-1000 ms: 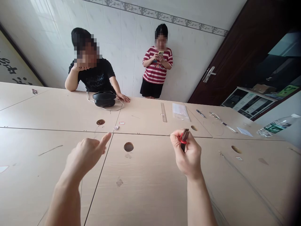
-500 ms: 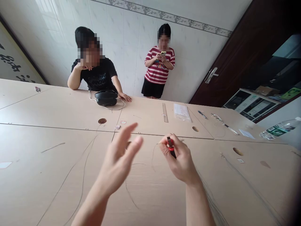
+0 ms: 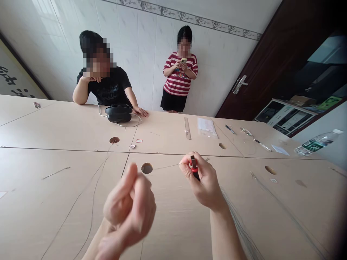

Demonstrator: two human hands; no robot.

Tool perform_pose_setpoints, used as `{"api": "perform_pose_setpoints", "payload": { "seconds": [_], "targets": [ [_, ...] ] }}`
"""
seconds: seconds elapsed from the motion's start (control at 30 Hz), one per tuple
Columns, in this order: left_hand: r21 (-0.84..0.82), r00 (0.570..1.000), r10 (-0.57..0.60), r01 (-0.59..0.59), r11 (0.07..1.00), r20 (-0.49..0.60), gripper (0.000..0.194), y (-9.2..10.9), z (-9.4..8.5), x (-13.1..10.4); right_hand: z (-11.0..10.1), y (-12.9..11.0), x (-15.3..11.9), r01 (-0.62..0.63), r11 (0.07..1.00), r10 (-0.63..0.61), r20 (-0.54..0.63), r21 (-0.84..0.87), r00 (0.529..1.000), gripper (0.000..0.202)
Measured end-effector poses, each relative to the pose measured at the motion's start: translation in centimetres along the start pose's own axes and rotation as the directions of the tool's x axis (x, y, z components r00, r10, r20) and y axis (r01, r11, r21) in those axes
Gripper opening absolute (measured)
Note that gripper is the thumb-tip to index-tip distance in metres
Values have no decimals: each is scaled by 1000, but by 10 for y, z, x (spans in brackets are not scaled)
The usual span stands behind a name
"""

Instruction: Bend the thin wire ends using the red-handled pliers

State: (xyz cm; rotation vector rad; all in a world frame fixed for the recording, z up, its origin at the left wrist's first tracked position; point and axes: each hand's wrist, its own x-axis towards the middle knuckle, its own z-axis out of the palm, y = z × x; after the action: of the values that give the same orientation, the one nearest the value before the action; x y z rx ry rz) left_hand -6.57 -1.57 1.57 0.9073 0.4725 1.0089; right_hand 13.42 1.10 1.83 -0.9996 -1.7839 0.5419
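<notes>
In the head view, the left hand (image 3: 135,206) has drawn back from the right hand (image 3: 204,180) since half a second ago, its spread fingers now curled in; the thin wire (image 3: 168,166) that drooped from the right fingertips now runs out leftward. Taking the ruler (image 3: 187,128) as landmark, the right hand is on its near side, gripping the red-and-black pliers (image 3: 194,169) between thumb and fingers, head pointing toward the ruler. The wire leaves that hand's pinched fingertips, just left of the pliers. The left hand, nearer the wearer and left of the ruler, is closed; whether it holds anything I cannot tell. On the bench (image 3: 176,220), a plastic packet (image 3: 207,128) lies just right of the ruler.
</notes>
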Motion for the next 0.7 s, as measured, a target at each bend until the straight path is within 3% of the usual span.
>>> {"api": "perform_pose_setpoints", "payload": {
  "seconds": [0.07, 0.17, 0.27, 0.33, 0.4, 0.57, 0.63, 0.7],
  "targets": [
    [-134, 986, 154, -162, 978, -67, 46, 12, 5, 4, 1, -1, -1, 8, 1000, -8, 34, 7, 999, 16],
    [-263, 903, 307, -388, 883, -302, 51, 22, 12, 20, 3, -2, -1, 58, 998, -59, 60, 4, 997, 13],
    [-152, 802, 403, -509, 847, -440, 47, 18, 13, 34, 3, -2, -2, 93, 996, -92, 72, -9, 993, 16],
    [-7, 781, 443, -496, 868, -440, 43, 10, 12, 39, 3, -4, -2, 107, 994, -105, 84, -14, 991, 18],
    [140, 806, 421, -401, 905, -416, 44, 3, 12, 40, 3, -5, -3, 121, 992, -119, 87, -19, 989, 18],
    [396, 971, 142, -55, 917, -195, 46, -4, 14, 36, 0, -6, -4, 133, 991, -132, 37, -30, 991, 16],
    [458, 997, 13, 26, 888, -81, 49, -2, 13, 34, -2, -4, -4, 116, 992, -116, 20, -40, 993, 15],
    [484, 992, -127, 98, 869, 26, 51, 1, 12, 33, -4, -3, -4, 93, 994, -93, 8, -53, 996, 14]
  ]
}}
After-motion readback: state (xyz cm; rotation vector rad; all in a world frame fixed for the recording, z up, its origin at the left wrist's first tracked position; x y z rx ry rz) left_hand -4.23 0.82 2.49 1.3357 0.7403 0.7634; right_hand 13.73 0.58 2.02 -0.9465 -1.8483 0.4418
